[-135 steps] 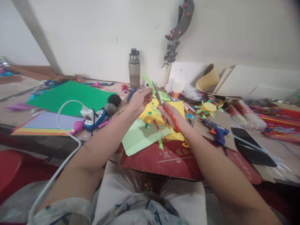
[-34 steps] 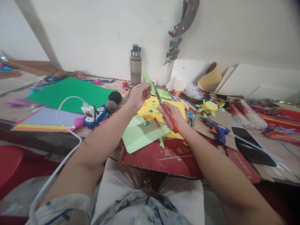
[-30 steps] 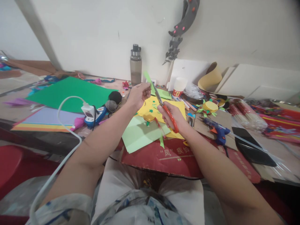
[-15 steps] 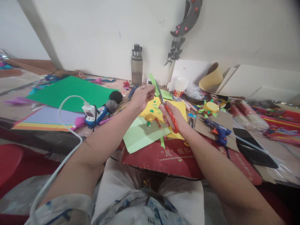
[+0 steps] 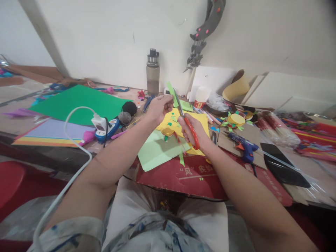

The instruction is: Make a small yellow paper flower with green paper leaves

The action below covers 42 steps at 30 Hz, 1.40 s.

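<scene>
Between the fingertips of my left hand (image 5: pixel 159 109) is a light green paper strip (image 5: pixel 170 89), its upper end sticking up. My right hand (image 5: pixel 193 129) grips the red-handled scissors (image 5: pixel 191 131), whose blades point up and away, right beside the strip. Whether the blades touch the paper I cannot tell. Below my hands lie yellow paper (image 5: pixel 203 122) with small green scraps and pale green sheets (image 5: pixel 154 154). A small yellow paper piece with green bits (image 5: pixel 167 131) rests on them. All of this sits on a red printed board (image 5: pixel 181 182).
A water bottle (image 5: pixel 153 75) stands by the wall. On the left are a large green sheet (image 5: pixel 81 105) and a blue-and-white power strip (image 5: pixel 110 129) with a white cable. To the right lie a blue glue gun (image 5: pixel 246 148), a paper cup (image 5: pixel 201 97) and a yellow paper form (image 5: pixel 236 120).
</scene>
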### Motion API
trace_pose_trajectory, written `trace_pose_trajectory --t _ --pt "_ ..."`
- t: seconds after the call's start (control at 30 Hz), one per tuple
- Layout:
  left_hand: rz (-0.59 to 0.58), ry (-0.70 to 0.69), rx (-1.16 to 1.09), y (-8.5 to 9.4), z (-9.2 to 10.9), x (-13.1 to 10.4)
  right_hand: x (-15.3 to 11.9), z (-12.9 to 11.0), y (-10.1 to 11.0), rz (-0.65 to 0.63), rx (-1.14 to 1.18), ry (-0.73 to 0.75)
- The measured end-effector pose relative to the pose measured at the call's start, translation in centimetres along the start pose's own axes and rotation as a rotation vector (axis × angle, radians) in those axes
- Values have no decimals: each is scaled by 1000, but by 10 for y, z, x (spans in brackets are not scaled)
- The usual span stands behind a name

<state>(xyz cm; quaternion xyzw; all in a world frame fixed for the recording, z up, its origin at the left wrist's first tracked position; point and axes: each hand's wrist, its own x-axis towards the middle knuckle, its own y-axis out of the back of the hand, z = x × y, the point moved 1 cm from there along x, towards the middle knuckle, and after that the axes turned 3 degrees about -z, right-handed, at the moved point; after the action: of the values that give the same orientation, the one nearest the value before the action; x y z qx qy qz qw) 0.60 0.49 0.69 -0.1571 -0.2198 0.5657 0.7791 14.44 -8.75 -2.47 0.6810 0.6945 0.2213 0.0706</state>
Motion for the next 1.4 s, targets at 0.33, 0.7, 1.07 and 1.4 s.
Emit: trace_pose_trajectory --t 0.33,0.7,1.07,1.4 --pt "-25 -11 -25 4 -3 3 -3 -5 0 14 -8 1" --pt "-25 30 -51 3 -1 4 -2 -2 -1 30 -18 18" --pt "-1 3 -65 6 4 5 -4 -4 -2 16 -19 38" --pt "-20 -82 -58 11 0 12 -3 -2 -2 -6 -9 31"
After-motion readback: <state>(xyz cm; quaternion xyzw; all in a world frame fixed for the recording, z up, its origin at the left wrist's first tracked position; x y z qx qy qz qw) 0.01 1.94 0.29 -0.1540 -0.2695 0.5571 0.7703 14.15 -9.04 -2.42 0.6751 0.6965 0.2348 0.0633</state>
